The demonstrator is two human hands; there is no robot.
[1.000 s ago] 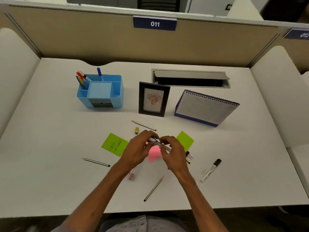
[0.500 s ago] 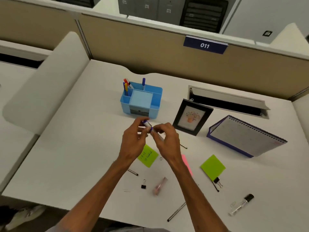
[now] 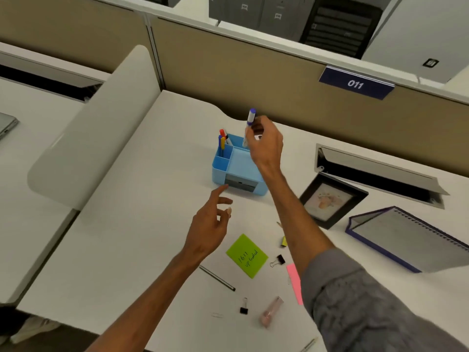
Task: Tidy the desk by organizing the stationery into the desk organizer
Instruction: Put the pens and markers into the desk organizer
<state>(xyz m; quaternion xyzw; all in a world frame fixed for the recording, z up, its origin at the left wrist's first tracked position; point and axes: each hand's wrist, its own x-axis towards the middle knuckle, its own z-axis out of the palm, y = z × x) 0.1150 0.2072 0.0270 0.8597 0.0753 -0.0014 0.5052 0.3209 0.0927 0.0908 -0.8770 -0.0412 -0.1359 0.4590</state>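
Right hand (image 3: 265,143) pinching a white marker with a purple cap (image 3: 249,127), held upright over the back compartment of the light-blue plastic desk organizer (image 3: 238,166), tip dipping toward the opening. Left hand (image 3: 209,227) empty, fingers loosely spread, hovering just in front of the organizer. Red, blue and yellow pens (image 3: 222,142) standing in the organizer's back-left slot. Green sticky note (image 3: 246,255), black binder clips (image 3: 278,260) and thin dark pencil (image 3: 217,278) scattered nearer the person, well in front of the organizer.
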